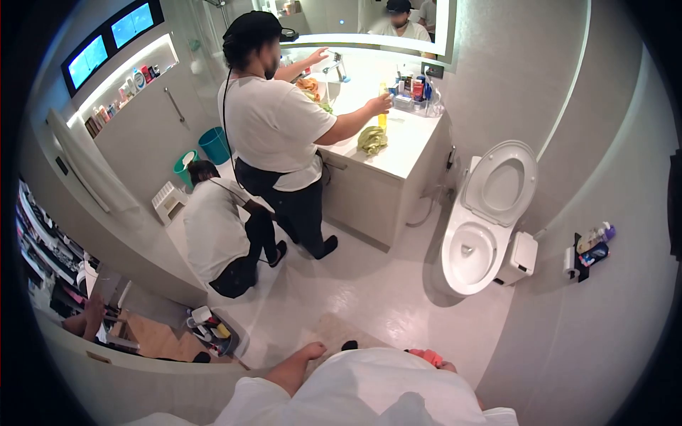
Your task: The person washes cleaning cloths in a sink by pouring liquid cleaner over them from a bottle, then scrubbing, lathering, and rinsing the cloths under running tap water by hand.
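Observation:
At the bottom, beside my white shirt, my left hand (313,350) hangs low over the floor. Its fingers look curled in, and nothing shows in them. My right hand (447,366) is mostly hidden behind my shirt; only part of it shows, closed against a bright orange-red cloth (425,356) at my side. A dark sock tip (349,345) pokes out past my shirt, between the hands. Both hands are well away from the vanity counter (412,145) and the toilet (472,259).
A person (277,121) stands at the counter, one hand at a yellow bottle (383,119) near a green cloth (371,140). Another person (217,227) crouches behind. Teal buckets (214,145), a white stool (169,201), a caddy of supplies (213,330) and a white bin (520,257) stand on the floor.

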`<action>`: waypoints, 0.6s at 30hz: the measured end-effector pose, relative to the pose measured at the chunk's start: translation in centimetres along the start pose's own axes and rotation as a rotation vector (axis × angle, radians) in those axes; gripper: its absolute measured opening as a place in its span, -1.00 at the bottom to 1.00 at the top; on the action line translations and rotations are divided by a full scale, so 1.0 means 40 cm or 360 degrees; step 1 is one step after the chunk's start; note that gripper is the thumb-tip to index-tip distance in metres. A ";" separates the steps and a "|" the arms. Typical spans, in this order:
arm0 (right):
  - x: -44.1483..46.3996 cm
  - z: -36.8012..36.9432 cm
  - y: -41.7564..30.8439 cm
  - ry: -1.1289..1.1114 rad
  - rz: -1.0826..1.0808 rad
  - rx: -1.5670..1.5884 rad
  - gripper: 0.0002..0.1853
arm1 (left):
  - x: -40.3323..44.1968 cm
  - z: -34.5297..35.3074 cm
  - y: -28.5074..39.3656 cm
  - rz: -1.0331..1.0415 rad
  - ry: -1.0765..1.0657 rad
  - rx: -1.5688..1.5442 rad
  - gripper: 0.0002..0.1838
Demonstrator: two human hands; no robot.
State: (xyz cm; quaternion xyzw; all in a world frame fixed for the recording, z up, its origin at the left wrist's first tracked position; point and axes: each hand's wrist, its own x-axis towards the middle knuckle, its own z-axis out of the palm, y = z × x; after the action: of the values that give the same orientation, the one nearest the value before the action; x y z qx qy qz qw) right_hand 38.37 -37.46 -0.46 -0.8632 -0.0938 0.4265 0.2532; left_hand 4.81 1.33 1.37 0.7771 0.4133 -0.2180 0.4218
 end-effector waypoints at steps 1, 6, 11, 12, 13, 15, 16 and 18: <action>0.004 0.000 0.004 -0.0011 -0.0001 -0.0009 -0.65 | 0.002 0.001 -0.001 0.0030 -0.0008 0.0012 -0.57; 0.017 -0.002 0.027 -0.0040 -0.0022 0.0050 -0.64 | 0.004 -0.002 0.015 0.0025 -0.0095 0.0067 -0.54; 0.063 0.027 0.096 -0.0087 -0.0037 0.0184 -0.63 | -0.002 -0.016 0.029 -0.0016 -0.0047 0.0046 -0.54; 0.069 0.032 0.103 -0.0093 -0.0040 0.0248 -0.63 | -0.004 -0.019 0.033 -0.0013 -0.0040 0.0051 -0.55; 0.075 0.034 0.110 -0.0041 -0.0046 0.0145 -0.63 | -0.005 -0.022 0.038 -0.0008 -0.0033 0.0055 -0.55; 0.069 0.037 0.113 0.0071 -0.0057 -0.0061 -0.62 | -0.011 -0.027 0.049 -0.0014 -0.0041 0.0092 -0.55; 0.050 0.028 0.093 0.0086 -0.0072 -0.0104 -0.62 | -0.008 -0.025 0.050 -0.0016 -0.0046 0.0110 -0.54; 0.031 0.006 0.067 0.0116 -0.0098 -0.0195 -0.62 | -0.005 -0.016 0.051 -0.0008 -0.0039 0.0097 -0.55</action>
State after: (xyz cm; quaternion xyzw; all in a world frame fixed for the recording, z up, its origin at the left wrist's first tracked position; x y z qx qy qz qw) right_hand 38.79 -39.18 -2.81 -0.8888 -0.1369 0.3804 0.2160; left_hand 6.38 1.16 2.84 0.7857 0.4033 -0.2409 0.4024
